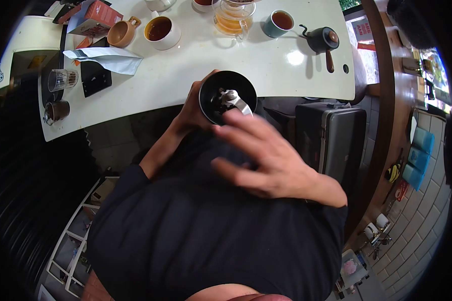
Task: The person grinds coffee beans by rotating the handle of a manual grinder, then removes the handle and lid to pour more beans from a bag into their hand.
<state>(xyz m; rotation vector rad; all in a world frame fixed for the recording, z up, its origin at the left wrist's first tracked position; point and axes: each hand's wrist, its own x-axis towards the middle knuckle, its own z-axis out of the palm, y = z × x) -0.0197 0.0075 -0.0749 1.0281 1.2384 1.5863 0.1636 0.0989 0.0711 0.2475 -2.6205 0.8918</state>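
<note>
A black-rimmed hand coffee grinder point(228, 80) is held upright in front of my chest, its round open top facing up. My left hand point(192, 108) wraps around the grinder's side, fingers partly hidden behind it. A silver crank point(242, 104) runs from the grinder's centre toward the lower right, with small dark bits beneath it. Over the lower right of the rim, my right hand point(268, 160) is blurred by motion, its fingers spread and pointing left. Its upper fingertips overlap the crank, whose outer end is hidden.
Across the white table point(181, 75) stand a white mug point(162, 36), a glass server point(233, 22), a teal cup point(277, 24), a black kettle point(322, 40), a wooden cup point(120, 34) and a silvery bag point(108, 59). A black scale point(95, 79) and glasses sit left. A dark case point(331, 135) stands right.
</note>
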